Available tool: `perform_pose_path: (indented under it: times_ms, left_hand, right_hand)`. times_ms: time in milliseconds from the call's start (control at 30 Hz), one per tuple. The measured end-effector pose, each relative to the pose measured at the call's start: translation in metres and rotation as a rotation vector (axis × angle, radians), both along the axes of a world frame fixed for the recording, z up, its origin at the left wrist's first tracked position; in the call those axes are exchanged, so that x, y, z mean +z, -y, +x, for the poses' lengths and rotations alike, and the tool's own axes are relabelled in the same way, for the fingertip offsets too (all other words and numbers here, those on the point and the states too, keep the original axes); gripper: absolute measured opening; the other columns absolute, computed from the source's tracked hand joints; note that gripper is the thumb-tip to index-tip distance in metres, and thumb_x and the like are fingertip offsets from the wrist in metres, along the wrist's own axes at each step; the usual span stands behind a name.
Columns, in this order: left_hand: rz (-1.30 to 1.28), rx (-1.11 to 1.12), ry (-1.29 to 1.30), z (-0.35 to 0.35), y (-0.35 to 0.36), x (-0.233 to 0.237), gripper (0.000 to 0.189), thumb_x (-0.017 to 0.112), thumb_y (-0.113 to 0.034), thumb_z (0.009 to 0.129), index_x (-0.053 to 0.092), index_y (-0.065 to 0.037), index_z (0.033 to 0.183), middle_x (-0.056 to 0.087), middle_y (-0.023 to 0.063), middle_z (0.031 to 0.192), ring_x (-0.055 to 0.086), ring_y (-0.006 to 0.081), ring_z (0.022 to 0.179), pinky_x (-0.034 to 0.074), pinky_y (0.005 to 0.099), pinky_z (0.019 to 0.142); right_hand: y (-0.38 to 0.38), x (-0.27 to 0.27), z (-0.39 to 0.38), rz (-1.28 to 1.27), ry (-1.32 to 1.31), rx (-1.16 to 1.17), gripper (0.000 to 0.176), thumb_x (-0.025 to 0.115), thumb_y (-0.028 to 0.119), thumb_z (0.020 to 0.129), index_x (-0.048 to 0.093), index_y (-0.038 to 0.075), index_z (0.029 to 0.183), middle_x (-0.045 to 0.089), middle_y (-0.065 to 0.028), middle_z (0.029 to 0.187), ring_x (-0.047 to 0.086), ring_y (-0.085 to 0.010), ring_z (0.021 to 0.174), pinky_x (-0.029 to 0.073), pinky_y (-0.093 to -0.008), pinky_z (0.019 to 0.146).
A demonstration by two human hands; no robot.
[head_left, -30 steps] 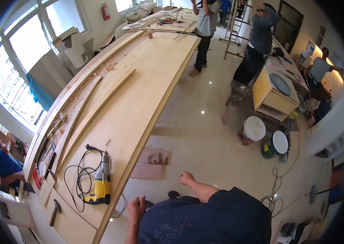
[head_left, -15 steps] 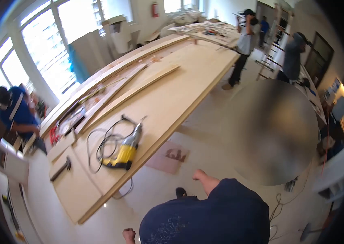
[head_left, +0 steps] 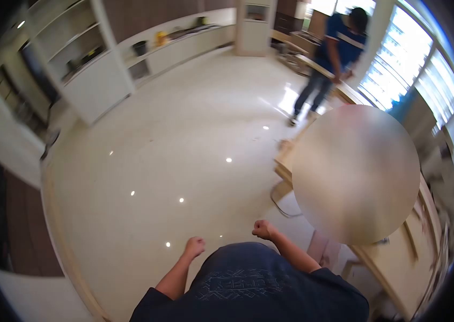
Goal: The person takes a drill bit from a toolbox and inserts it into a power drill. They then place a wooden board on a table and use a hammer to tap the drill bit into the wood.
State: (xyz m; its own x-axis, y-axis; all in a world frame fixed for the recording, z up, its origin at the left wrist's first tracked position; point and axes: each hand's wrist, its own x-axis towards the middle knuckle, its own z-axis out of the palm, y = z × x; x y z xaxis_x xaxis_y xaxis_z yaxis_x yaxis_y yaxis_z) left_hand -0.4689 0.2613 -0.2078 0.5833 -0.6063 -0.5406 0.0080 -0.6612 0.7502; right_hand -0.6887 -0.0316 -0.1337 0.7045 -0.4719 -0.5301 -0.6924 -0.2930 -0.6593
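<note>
My left hand [head_left: 195,247] is held out in front of my body over the pale floor, its fingers curled closed with nothing seen in them. My right hand [head_left: 263,229], also closed in a loose fist, is a little higher and to the right. Neither one touches anything. Nearest to my right hand are a dark cable [head_left: 279,206] hanging beside the wooden worktable [head_left: 398,273] and the table's left end. A round blurred patch hides much of the tabletop.
A person in a blue shirt [head_left: 339,48] stands beyond the table, hands on a long wooden board [head_left: 318,65]. White shelves [head_left: 95,80] and a low counter [head_left: 184,52] line the back. Tall windows [head_left: 396,51] are at right. A glossy floor [head_left: 146,150] stretches before me.
My view has swung left, so the worktable now sits at the right. The drill and hammer no longer show. Both hands have come forward into view, apart and closed.
</note>
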Motion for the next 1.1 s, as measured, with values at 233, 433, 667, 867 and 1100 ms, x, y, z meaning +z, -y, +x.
perform_pose_path:
  times_ms: [233,433,667,867,1100]
  left_hand:
    - [-0.316,0.046,-0.051,0.060,0.065,0.085,0.017,0.062,-0.014,0.090,0.066,0.001,0.096,0.068,0.0103,0.077,0.069,0.0178,0.071,0.054,0.0309,0.064]
    - [-0.337,0.399,0.136,0.239,0.057,0.057,0.015,0.061,-0.007,0.086,0.065,0.002,0.097,0.068,0.0104,0.077,0.066,0.0168,0.069,0.053,0.0302,0.065]
    - [0.756,-0.419,0.537,0.317,-0.115,-0.045,0.032,0.052,-0.024,0.089,0.073,-0.003,0.079,0.071,0.0164,0.085,0.066,0.0373,0.081,0.052,0.0465,0.078]
    - [0.723,0.046,-0.095,0.311,-0.113,-0.017,0.034,0.062,-0.034,0.086,0.072,-0.005,0.074,0.071,0.0137,0.075,0.069,0.0310,0.068,0.054,0.0434,0.064]
    - [0.562,0.237,-0.190,0.498,-0.073,-0.064,0.027,0.063,-0.031,0.083,0.073,-0.008,0.074,0.071,0.0134,0.079,0.070,0.0290,0.073,0.055,0.0435,0.067]
  right_hand:
    - [0.015,0.011,0.171,0.275,0.117,0.170,0.019,0.072,0.020,0.081,0.068,0.002,0.084,0.068,-0.0071,0.073,0.065,-0.0150,0.068,0.052,-0.0302,0.062]
    - [0.103,-0.044,0.287,0.447,0.147,-0.343,0.024,0.069,0.020,0.087,0.067,-0.003,0.089,0.064,-0.0088,0.073,0.062,-0.0159,0.063,0.050,-0.0268,0.054]
    - [0.216,-0.018,0.504,0.380,0.243,-0.416,0.025,0.065,0.024,0.090,0.061,0.001,0.079,0.060,-0.0055,0.069,0.056,-0.0141,0.056,0.046,-0.0261,0.050]
    - [0.172,0.088,0.763,0.519,0.316,-0.143,0.031,0.065,0.029,0.092,0.061,0.001,0.078,0.061,-0.0050,0.076,0.058,-0.0132,0.067,0.050,-0.0262,0.062]
    - [0.107,0.016,0.987,-0.208,0.206,0.982,0.029,0.060,0.025,0.089,0.068,-0.003,0.084,0.068,-0.0167,0.083,0.065,-0.0272,0.076,0.053,-0.0399,0.073]
